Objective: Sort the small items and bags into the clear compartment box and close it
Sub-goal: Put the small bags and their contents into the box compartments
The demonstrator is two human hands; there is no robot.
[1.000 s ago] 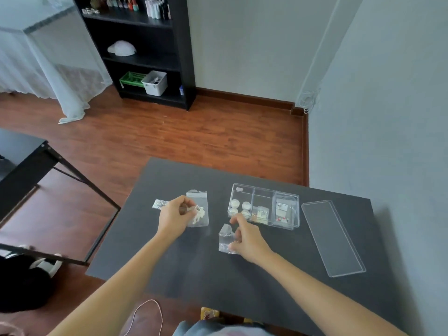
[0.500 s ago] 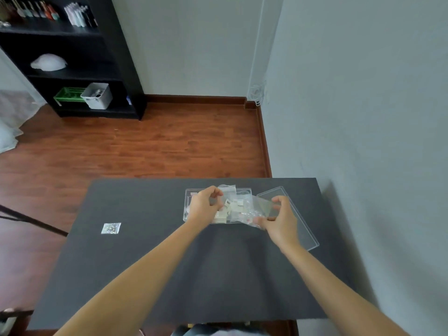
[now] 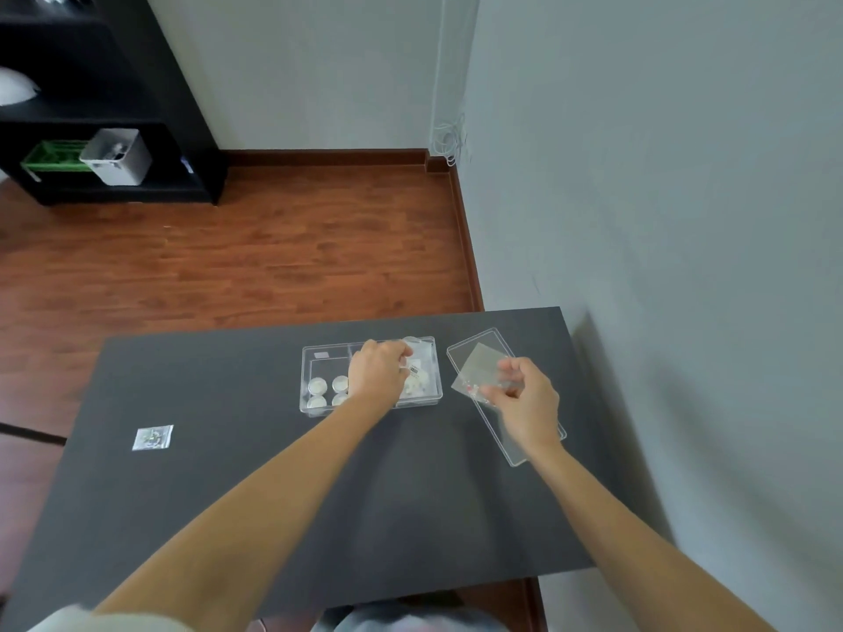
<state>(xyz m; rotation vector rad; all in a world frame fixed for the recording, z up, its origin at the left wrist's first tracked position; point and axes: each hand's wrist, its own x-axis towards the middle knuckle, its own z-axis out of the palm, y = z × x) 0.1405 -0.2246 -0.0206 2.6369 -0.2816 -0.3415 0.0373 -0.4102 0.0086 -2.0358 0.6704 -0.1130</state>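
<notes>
The clear compartment box [image 3: 314, 358] lies open at the far middle of the dark table. Several white round items [image 3: 327, 390] fill its left compartment. My left hand [image 3: 378, 371] reaches into the box's right part, fingers closed on a small clear bag [image 3: 417, 374] with white pieces and a barcode label. My right hand [image 3: 524, 399] is off to the right, pinching another clear bag [image 3: 479, 369] just above the flat clear lid [image 3: 511, 444]. A further small bag [image 3: 153, 437] lies alone at the table's left.
The dark table [image 3: 228, 517] stands against a grey wall [image 3: 684, 221] on the right. Beyond it is wood floor. A black shelf unit [image 3: 114, 84] stands at the far left, with a white bin [image 3: 117, 155] and a green basket [image 3: 50, 157].
Both hands carried bags from the table's middle to the box. My left hand has now lowered its bag into the right compartment, and my right hand has drawn its bag away over the lid.
</notes>
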